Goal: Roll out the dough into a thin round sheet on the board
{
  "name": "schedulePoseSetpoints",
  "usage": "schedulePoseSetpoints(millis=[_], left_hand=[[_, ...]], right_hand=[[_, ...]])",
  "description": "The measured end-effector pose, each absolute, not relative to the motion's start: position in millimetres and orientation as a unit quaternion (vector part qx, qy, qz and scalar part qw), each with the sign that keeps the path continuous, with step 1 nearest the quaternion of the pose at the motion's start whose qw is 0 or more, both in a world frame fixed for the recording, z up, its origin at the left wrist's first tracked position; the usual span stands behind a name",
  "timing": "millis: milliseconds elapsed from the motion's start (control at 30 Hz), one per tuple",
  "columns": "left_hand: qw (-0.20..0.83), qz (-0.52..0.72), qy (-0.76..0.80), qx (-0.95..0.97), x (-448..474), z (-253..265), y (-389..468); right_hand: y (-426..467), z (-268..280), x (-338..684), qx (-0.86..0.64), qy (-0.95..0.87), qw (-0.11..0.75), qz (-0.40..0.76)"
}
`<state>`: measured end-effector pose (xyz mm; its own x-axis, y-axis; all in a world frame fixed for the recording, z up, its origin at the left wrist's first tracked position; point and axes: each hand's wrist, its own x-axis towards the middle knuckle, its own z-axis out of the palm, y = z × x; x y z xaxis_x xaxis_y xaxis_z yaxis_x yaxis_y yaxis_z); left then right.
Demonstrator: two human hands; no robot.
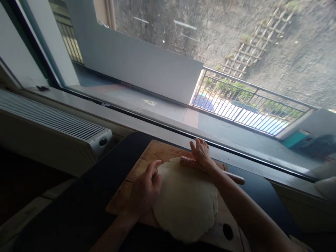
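A broad, flat round of rolled dough (186,199) covers much of a wooden board (143,164), its edge rough and slightly cracked on the lower right. Across the far edge of the dough lies a wooden rolling pin (236,177), its right end sticking out past my forearm. The palm of my right hand (201,151) rests on the pin, with the fingers stretched forward rather than wrapped round it. My left hand (147,187) is at the dough's left edge, fingers loosely bent and thumb apart; whether it touches the dough is unclear.
Under the board is a dark table (97,189) with rounded corners. The board has a dark round hole (228,231) near its lower right. A white radiator (55,126) stands to the left. Beyond the window sill (126,120) are a walkway and a metal railing (244,101).
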<state>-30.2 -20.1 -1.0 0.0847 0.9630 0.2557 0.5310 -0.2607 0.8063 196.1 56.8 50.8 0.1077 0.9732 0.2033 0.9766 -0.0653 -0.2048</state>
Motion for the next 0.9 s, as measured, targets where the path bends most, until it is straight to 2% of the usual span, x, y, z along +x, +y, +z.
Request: schedulePoseSetpoints(millis=[233,467,533,733,900], left_hand=[[0.290,0.410,0.544,0.673,-30,-2,-21],[0.281,0.404,0.547,0.677,-29,0,-21],[0.280,0.405,0.546,0.678,-30,0,-22],[0.278,0.403,0.544,0.682,-31,0,-21],[0.272,0.390,0.546,0.690,-30,1,-21]], right_hand=[[-38,26,169,-0.601,-0.787,0.135,-0.031],[51,45,194,-0.698,-0.703,0.127,-0.043],[44,46,190,-0.698,-0.702,0.134,-0.042],[-52,22,155,-0.598,-0.790,0.133,-0.019],[26,41,187,-0.693,-0.708,0.135,-0.015]])
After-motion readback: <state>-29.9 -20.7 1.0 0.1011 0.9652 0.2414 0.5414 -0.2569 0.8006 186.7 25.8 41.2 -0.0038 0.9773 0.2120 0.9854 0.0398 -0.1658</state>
